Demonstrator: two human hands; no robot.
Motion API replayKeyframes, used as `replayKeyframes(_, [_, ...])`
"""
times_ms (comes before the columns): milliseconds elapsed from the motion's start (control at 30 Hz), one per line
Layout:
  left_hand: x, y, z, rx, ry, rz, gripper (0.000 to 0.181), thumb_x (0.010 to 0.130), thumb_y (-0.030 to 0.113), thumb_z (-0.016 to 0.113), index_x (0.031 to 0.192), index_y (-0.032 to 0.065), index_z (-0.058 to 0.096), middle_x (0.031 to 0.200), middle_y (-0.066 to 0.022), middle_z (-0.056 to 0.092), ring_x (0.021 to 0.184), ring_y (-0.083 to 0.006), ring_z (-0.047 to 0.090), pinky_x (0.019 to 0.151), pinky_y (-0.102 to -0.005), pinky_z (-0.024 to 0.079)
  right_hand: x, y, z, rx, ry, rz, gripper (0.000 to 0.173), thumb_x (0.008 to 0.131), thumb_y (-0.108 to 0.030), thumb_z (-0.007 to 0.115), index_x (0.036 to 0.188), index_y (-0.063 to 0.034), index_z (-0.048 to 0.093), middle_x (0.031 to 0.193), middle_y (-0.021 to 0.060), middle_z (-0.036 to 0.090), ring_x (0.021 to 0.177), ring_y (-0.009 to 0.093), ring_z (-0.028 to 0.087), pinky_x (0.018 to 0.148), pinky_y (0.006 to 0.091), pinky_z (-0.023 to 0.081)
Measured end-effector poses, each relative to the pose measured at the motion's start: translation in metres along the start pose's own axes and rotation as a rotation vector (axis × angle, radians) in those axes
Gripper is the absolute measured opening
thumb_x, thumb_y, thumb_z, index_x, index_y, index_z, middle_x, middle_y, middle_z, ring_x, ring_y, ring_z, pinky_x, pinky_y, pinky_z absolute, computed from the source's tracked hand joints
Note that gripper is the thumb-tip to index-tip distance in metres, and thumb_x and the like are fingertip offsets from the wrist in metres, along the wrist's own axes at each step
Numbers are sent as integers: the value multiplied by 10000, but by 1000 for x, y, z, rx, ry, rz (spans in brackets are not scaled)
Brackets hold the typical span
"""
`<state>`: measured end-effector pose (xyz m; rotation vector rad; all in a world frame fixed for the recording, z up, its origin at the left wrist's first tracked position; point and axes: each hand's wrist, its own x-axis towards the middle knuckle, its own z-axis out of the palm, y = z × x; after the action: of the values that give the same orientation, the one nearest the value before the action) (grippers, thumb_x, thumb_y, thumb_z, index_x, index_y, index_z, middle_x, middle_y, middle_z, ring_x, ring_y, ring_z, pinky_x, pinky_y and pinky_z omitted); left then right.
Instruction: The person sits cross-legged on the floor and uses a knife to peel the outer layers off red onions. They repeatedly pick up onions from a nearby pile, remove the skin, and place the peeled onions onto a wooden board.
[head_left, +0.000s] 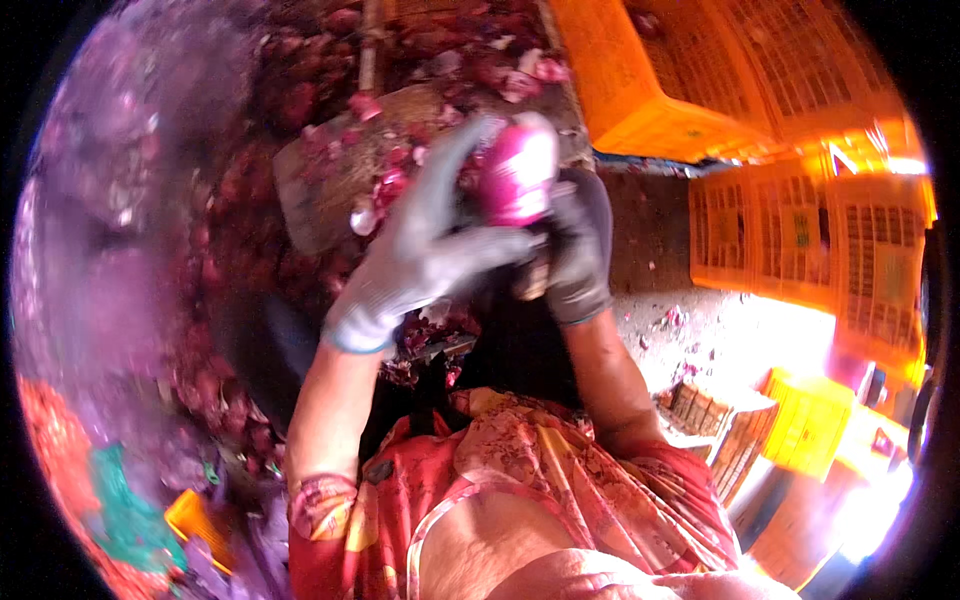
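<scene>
A shiny pink-purple red onion is held up in front of me, blurred by motion. My left hand, in a grey knit glove with a bluish cuff, has its fingers and thumb around the onion's left side. Close against the onion's lower right is my right hand, in a darker, dirty glove with curled fingers. A small tan patch shows by these fingers; whether it is a handle or a bare fingertip I cannot tell. Beneath the hands lies a worn board strewn with onion skins.
A large heap of red onions spreads along the left. Orange plastic crates stand stacked on the right, with a yellow crate lower down. Green netting and a small orange-yellow container lie lower left.
</scene>
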<state>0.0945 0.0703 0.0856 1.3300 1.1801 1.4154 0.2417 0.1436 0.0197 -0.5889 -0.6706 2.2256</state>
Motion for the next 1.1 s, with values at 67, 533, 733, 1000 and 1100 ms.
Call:
replayKeyframes(67, [18, 9, 18, -289, -68, -24, 847, 691, 68, 692, 1355, 46, 166, 1335, -117, 290, 997, -206, 493, 748, -282, 454, 22, -35, -13, -79, 164, -307, 403, 829, -339, 524, 1120, -66, 468, 983, 68, 569, 831, 169, 562, 736, 328, 480])
replayKeyframes(533, [-138, 25, -159, 162, 766, -124, 300, 813, 141, 506, 1069, -12, 541, 802, -98, 635, 721, -144, 612, 647, -235, 486, 93, -52, -27, -840, 360, -102, 288, 830, -207, 488, 1061, -37, 514, 663, -13, 504, 489, 54, 402, 373, 184, 316])
replayKeyframes(733, [-277, -138, -277, 443, 1247, -686, 316, 694, 185, 670, 987, 79, 616, 845, -38, 637, 824, -149, 586, 738, -268, 450, 70, 46, 67, -1052, -36, 12, 270, 809, -143, 486, 1046, -17, 515, 649, 0, 513, 436, 62, 419, 367, 177, 330])
replayKeyframes(1000, [-257, -189, -389, 1036, 1051, -999, 624, 630, 298, 619, 1167, 30, 451, 1069, -218, 547, 1026, -341, 513, 880, -372, 411, 91, 72, 56, -1308, 38, 282, 344, 811, -98, 504, 1143, -10, 478, 700, -4, 536, 462, 34, 399, 379, 160, 305])
replayKeyframes(1100, [-265, -231, -427, 1097, 821, -1215, 620, 635, 290, 589, 1193, 78, 422, 1078, -225, 540, 1029, -346, 511, 879, -389, 411, 99, 75, 49, -1264, 82, 301, 352, 803, -98, 510, 1141, -6, 479, 721, -1, 545, 473, 30, 394, 378, 157, 280])
